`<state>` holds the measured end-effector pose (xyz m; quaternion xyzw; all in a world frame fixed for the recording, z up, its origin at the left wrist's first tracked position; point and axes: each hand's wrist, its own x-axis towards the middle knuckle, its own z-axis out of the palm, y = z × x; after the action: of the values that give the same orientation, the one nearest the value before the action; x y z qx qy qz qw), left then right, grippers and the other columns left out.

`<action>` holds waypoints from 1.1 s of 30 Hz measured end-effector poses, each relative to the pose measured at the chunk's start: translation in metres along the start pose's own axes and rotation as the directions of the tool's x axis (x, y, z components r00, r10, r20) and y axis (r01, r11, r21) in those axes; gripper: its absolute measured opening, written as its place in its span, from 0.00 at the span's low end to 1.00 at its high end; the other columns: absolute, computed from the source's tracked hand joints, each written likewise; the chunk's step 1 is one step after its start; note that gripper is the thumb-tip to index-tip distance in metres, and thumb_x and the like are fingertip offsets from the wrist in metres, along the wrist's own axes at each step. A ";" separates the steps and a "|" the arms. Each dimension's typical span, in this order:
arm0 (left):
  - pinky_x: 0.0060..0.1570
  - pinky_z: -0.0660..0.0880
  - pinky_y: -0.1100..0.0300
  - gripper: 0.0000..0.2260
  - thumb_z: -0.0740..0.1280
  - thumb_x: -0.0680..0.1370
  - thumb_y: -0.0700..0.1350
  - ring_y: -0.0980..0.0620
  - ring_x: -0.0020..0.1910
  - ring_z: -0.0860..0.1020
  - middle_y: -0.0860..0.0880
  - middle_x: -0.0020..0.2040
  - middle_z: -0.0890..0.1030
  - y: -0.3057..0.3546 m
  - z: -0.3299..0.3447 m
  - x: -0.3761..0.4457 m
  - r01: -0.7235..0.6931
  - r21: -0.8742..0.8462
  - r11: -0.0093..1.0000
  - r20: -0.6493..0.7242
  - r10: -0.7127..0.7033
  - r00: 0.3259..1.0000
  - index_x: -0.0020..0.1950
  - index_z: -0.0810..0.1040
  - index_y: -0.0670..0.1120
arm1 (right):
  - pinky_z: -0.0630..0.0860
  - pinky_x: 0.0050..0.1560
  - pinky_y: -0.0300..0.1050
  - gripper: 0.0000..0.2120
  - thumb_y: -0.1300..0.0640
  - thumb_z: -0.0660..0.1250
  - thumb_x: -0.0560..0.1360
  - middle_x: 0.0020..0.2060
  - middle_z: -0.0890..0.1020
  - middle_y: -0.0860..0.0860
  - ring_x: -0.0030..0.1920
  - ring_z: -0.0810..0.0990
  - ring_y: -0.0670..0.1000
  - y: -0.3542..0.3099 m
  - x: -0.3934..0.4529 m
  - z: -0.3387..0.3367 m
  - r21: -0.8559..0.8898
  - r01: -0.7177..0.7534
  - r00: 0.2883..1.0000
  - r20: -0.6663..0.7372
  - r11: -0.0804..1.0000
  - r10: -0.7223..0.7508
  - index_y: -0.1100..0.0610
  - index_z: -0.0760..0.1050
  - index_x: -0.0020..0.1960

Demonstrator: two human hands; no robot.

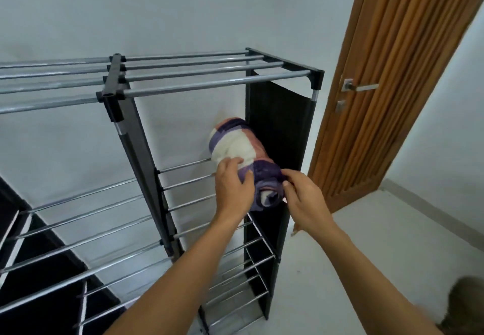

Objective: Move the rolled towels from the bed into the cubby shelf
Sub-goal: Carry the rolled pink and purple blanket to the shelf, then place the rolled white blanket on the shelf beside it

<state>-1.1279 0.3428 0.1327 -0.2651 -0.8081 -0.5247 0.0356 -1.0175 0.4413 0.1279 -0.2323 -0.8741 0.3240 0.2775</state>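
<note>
A rolled towel [245, 151], purple, white and pink, lies on the metal bars of the upper right compartment of the cubby shelf [199, 87], against its black fabric side panel. My left hand [234, 186] grips the towel's near end from the left. From the right, my right hand [305, 198] pinches the same rolled end with its fingertips. The bed is out of view.
The shelf is a black frame with silver bars, standing against a white wall, and has more compartments to the left and below. A wooden door [392, 73] with a metal handle [360, 87] stands right of the shelf. The floor is pale tile.
</note>
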 end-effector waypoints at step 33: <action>0.36 0.73 0.64 0.14 0.64 0.78 0.52 0.54 0.40 0.78 0.48 0.52 0.78 0.241 0.081 -0.830 -0.318 -0.469 0.824 0.634 0.064 -0.770 0.60 0.73 0.45 | 0.76 0.41 0.44 0.06 0.64 0.60 0.78 0.41 0.82 0.57 0.40 0.80 0.54 -0.058 -0.925 -0.202 0.906 -0.213 -0.710 -0.401 0.367 0.579 0.59 0.75 0.51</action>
<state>-0.2871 0.1627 0.0178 -0.7882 -0.2604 0.1314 -0.5419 -0.2189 -0.0519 -0.0127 -0.7706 0.0590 0.2037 0.6010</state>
